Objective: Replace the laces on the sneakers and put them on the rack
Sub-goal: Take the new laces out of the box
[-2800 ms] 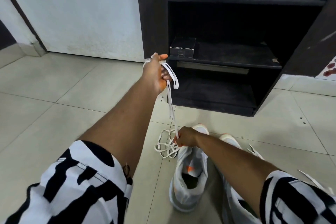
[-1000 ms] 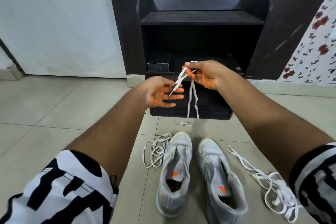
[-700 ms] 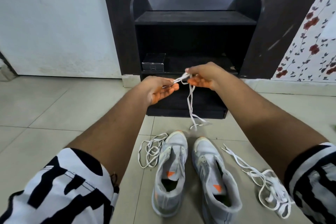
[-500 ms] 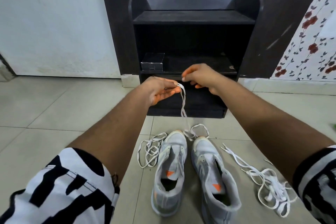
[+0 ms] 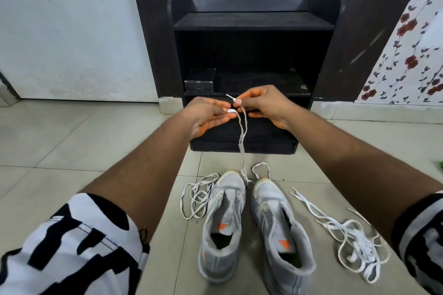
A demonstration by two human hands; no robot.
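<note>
Two grey sneakers without laces stand side by side on the floor, the left sneaker (image 5: 223, 227) and the right sneaker (image 5: 279, 235), toes toward the black rack (image 5: 251, 24). Above them I hold up a white lace (image 5: 242, 136). My left hand (image 5: 208, 115) pinches it at the fingertips, palm turned up. My right hand (image 5: 263, 105) pinches the lace's tip between thumb and forefinger. The lace hangs down in two strands and its lower end loops on the floor between the sneakers' toes.
A loose lace (image 5: 196, 195) lies left of the sneakers. A tangled pile of white laces (image 5: 352, 242) lies to the right. A small clear box (image 5: 199, 79) sits on the rack's middle shelf. White wall at left, flowered wall at right.
Both hands came together in front of the rack and took the lace from one hand into two. The lace's lower end dropped to the floor by the toes.
</note>
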